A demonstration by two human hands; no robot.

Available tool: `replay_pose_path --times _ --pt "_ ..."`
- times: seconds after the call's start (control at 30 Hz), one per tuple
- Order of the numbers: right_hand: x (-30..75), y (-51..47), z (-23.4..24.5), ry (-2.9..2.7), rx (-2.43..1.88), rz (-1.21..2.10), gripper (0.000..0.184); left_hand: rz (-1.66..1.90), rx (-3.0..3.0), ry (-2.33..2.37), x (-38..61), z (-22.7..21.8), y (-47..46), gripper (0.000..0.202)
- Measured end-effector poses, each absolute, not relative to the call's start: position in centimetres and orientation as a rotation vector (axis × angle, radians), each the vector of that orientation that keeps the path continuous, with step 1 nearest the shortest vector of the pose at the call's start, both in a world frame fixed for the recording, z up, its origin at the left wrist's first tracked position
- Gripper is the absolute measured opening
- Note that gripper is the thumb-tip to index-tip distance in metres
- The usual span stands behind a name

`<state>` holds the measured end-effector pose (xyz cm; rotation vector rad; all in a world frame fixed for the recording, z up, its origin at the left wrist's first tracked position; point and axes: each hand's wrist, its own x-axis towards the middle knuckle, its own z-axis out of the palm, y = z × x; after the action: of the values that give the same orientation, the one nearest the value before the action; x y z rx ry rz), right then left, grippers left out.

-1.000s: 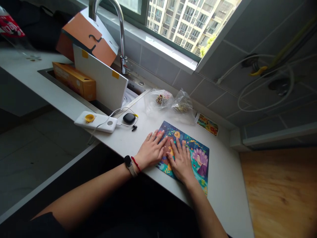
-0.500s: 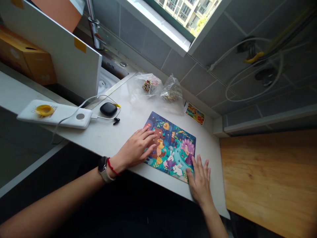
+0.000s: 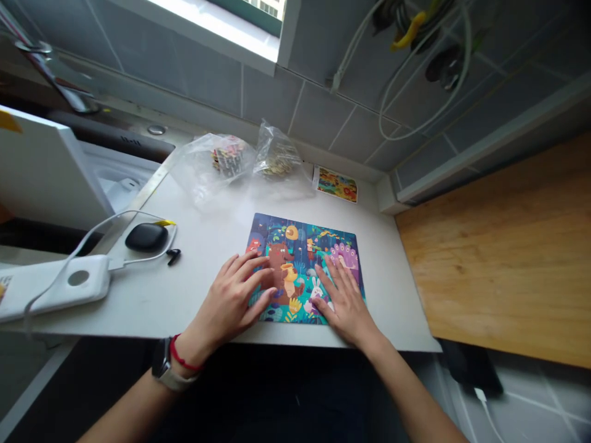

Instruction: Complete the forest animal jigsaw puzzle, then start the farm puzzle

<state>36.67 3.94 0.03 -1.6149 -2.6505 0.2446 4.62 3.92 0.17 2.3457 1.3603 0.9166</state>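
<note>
A jigsaw puzzle (image 3: 295, 264) with forest animals, its pieces joined into a rectangle, lies flat on the white countertop (image 3: 207, 240). My left hand (image 3: 235, 295) rests over its left edge, fingers spread and slightly bent. On its right part lies my right hand (image 3: 344, 301), palm down with fingers stretched out, covering some of the picture. Neither hand grips anything. Behind the puzzle are two clear plastic bags, the left bag (image 3: 226, 157) and the right bag (image 3: 277, 157), both with loose pieces inside. A small picture card (image 3: 337, 184) lies at the back right.
To the left are a white power bank (image 3: 55, 286) with a cable, a black earphone case (image 3: 146, 237) and a black earbud (image 3: 173, 256). A sink (image 3: 111, 160) is beyond a white panel (image 3: 46, 166). At right stands a wooden board (image 3: 498, 252); cables (image 3: 425, 74) hang on the wall.
My right hand has moved from the puzzle's lower right corner onto its right part. My left hand stays near the left edge. The camera view has turned and shifted.
</note>
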Motion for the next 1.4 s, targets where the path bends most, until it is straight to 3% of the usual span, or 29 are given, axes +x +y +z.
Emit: replay_pose_path --times 0.67,1.07,1.4 --pt "42.3 4.8 0.3 -2.658 -1.614 0.162 0.074 0.709 2.447 1.416 5.1 0.0 4.3 0.030" --pt "32.8 8.7 1.2 -2.683 -1.677 0.279 0.071 0.694 2.436 1.426 5.3 0.3 4.2 0.030" --pt "32.7 8.9 0.4 -2.652 -1.648 0.231 0.072 0.699 2.415 1.436 5.4 0.5 4.4 0.027"
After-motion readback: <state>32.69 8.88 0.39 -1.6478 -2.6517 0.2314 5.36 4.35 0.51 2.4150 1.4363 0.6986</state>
